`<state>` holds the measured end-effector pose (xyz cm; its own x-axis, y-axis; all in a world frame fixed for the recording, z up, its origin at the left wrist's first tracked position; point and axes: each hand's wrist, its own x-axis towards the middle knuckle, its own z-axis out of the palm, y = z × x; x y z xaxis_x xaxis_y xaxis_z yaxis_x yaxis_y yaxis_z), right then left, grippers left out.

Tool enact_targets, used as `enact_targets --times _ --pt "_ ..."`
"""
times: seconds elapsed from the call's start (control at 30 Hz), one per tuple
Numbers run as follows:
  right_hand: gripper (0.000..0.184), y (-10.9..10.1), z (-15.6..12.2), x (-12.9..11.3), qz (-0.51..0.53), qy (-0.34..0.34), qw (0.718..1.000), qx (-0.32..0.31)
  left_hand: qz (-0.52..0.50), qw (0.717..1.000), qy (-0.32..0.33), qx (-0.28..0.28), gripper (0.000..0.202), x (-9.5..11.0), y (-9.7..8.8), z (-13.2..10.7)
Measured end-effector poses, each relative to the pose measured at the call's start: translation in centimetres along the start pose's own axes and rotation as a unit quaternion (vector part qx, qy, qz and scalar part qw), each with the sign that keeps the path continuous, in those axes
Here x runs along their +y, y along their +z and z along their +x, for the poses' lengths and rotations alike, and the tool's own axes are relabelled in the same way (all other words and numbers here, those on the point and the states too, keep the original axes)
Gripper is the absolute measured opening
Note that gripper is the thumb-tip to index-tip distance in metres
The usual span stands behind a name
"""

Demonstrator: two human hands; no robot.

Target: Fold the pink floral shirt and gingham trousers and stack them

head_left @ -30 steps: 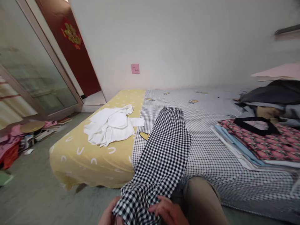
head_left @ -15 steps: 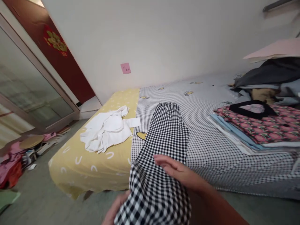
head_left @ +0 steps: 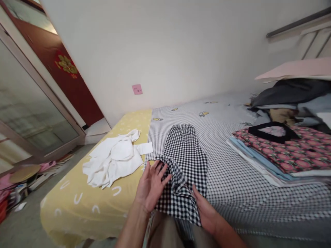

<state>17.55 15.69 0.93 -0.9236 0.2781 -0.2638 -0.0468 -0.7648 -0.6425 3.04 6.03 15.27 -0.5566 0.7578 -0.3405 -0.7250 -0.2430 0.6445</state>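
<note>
A pair of black-and-white checked trousers (head_left: pixel 182 144) lies lengthwise over the bed's near edge, its gathered end pointing at the wall. The near part is doubled back in a loose, rumpled fold. At the left side of this fold is my left hand (head_left: pixel 153 184), palm up and open, its spread fingertips against the cloth. My right hand (head_left: pixel 205 212) is at the lower right edge of the trousers with the thumb raised. Its other fingers are hidden by the cloth, so I cannot tell whether they grip it.
A crumpled white garment (head_left: pixel 116 158) lies on the yellow sheet (head_left: pixel 100 199) to the left. On the right sit a stack of folded clothes topped by a floral shirt (head_left: pixel 292 148) and a heap of dark clothes (head_left: pixel 300 93). The wall (head_left: pixel 165 51) borders the bed's far side.
The near end of the trousers has gone from hanging toward me to being folded up onto the bed. My left hand rose and opened; my right hand moved down to the right edge.
</note>
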Motion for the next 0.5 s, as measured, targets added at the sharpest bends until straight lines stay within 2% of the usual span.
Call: enact_targets --times 0.03,0.1,0.2,0.27,0.33,0.4,0.5 --pt "0.071 -0.5 -0.2 -0.2 0.01 0.004 1.0 0.0 0.027 0.999 0.035 0.005 0.035 -0.1 0.0 0.9" --pt "0.075 -1.3 -0.6 -0.2 0.011 -0.017 1.0 0.006 0.094 0.988 0.101 0.064 0.027 -0.7 -1.5 1.8" --pt "0.077 -1.6 -1.1 0.5 0.009 -0.05 0.999 0.012 0.17 0.96 0.161 0.152 0.02 -2.0 -5.7 1.4" --pt "0.08 -1.2 -1.1 0.9 0.023 -0.036 0.999 0.019 0.21 0.948 0.166 0.174 0.023 -2.7 -8.2 0.4" --pt "0.085 -0.8 -0.8 0.7 0.037 -0.014 0.998 0.049 0.269 0.931 0.175 0.175 0.03 -3.4 -10.0 -0.9" --pt "0.089 -0.6 -0.2 -0.2 0.023 -0.008 0.994 0.11 0.352 0.9 0.203 0.157 0.031 -4.4 -11.3 -2.1" --pt "0.095 -1.2 0.7 -2.7 -0.086 -0.063 0.967 0.233 0.475 0.848 0.217 0.086 0.027 -6.9 -12.8 -3.7"
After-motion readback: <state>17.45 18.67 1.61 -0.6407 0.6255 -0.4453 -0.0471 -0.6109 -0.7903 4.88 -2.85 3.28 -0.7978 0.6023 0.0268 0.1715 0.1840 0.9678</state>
